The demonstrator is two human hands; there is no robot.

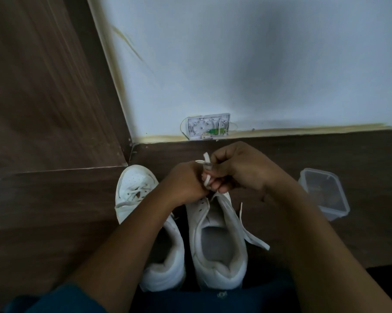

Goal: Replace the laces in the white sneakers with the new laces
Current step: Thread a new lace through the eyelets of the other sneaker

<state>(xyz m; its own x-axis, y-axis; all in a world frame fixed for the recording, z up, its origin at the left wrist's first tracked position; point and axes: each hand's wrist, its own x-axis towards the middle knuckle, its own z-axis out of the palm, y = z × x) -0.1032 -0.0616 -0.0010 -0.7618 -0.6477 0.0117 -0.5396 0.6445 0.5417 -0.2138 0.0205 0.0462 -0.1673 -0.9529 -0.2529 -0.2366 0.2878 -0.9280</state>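
White lace (206, 168) was pinched by the left hand (186, 183) and right hand (236, 169), directly over a sneaker (217, 247); the laced sneaker (133, 188) lay beside the left hand.

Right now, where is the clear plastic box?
In the head view, the plastic box stands on the floor at the right, beyond the right sneaker.

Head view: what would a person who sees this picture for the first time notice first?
The left hand and the right hand meet in the middle and hold a white lace above the front of one white sneaker. The second sneaker stands beside it on the person's left, laced. A clear plastic container sits on the dark floor to the right.
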